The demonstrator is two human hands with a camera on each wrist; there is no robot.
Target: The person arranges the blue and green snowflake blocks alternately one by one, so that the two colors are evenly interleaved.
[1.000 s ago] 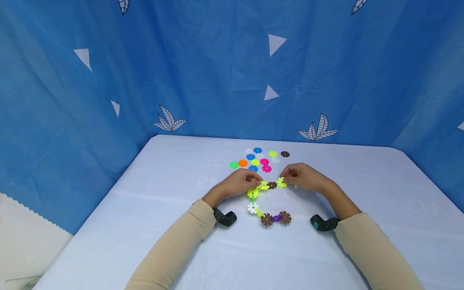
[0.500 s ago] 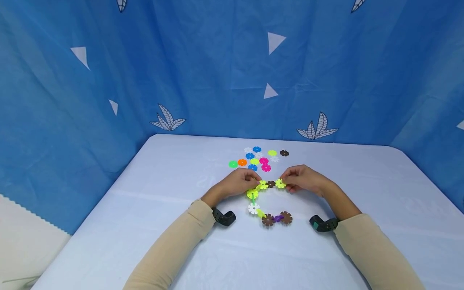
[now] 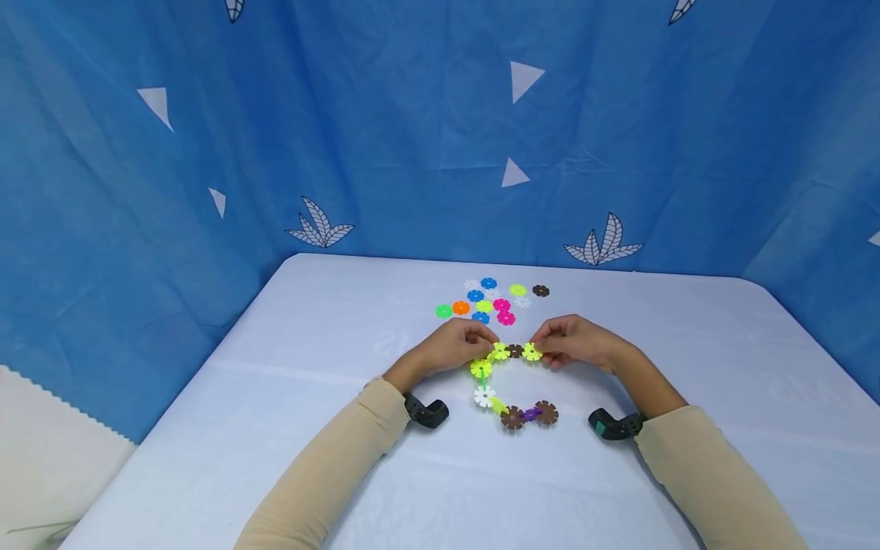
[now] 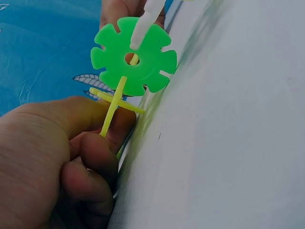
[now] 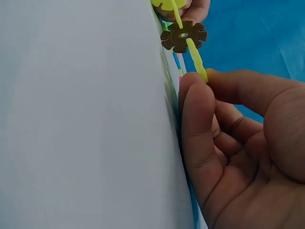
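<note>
- The chain of snowflake discs lies on the tabletop in a curved line, and its far end is lifted a little between the two hands.
- The left hand pinches a yellow-green disc at the chain's upper bend; in the left wrist view the thumb and curled fingers close on its thin edge. I think this grip keeps the chain steady while the other end is worked.
- The right hand pinches the end yellow disc between thumb and forefinger, just beside the brown disc of the chain. The disc stands on its edge, probably so that its slot can meet the slot of the brown one.
- Both wrists rest low on the tabletop, with the forearms coming in from the near edge and the fingertips turned toward each other above the chain.
- Behind the chain, toward the blue curtain, the loose discs lie flat in a small group, near the hands but not touching them.
- The near end of the chain, with two brown discs and a purple one, lies free between the forearms.
</note>
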